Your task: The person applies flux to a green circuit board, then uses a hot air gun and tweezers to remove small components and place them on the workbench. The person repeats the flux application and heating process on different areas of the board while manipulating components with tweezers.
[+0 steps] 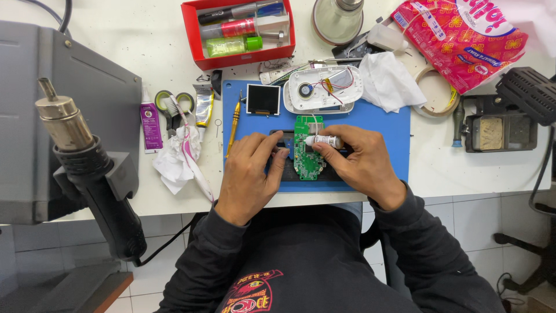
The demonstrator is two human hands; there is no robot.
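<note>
The right hand (362, 162) closes its fingers around a small white tube (324, 141), its tip over a green circuit board (307, 152). The board lies on a blue mat (382, 139) on the white surface (452, 168). The left hand (249, 174), fingers curled, presses beside the board's left edge, holding nothing that shows.

- The circuit board (307, 152) is lying on the work mat (382, 130), between the left hand (249, 174) and right hand (359, 162).
- The device housing (322, 90) is sitting behind the circuit board.
- The small tube (324, 141), apparently touching the circuit board, is lying under the right hand's fingers.
</note>
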